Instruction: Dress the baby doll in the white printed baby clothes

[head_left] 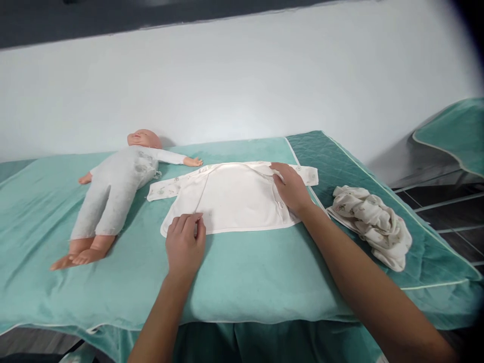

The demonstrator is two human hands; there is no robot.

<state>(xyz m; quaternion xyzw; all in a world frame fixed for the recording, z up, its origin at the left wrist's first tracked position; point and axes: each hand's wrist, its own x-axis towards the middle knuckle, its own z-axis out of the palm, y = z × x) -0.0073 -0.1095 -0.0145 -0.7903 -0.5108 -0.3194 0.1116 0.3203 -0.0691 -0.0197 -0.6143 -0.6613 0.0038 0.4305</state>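
Note:
A white long-sleeved baby shirt (pixel 238 196) lies spread out in front of me, its small-print sleeves reaching to both sides. Over its lower left hem is my left hand (pixel 186 239), closed, with the fingertips bent down on the cloth. My right hand (pixel 291 189) is at the upper right of the shirt, its fingers and thumb closed on the edge of the front panel near the sleeve. To the left, a baby doll (pixel 117 186) in a whitish cloth body lies on its back, one arm stretched towards the shirt.
Everything rests on a bed with a light green cover (pixel 242 282). A crumpled printed white cloth (pixel 372 222) sits on the darker quilted part (pixel 317 146) at right. Behind stands a white wall (pixel 227 85). Metal bars (pixel 446 201) and another green cover (pixel 457 131) are at far right.

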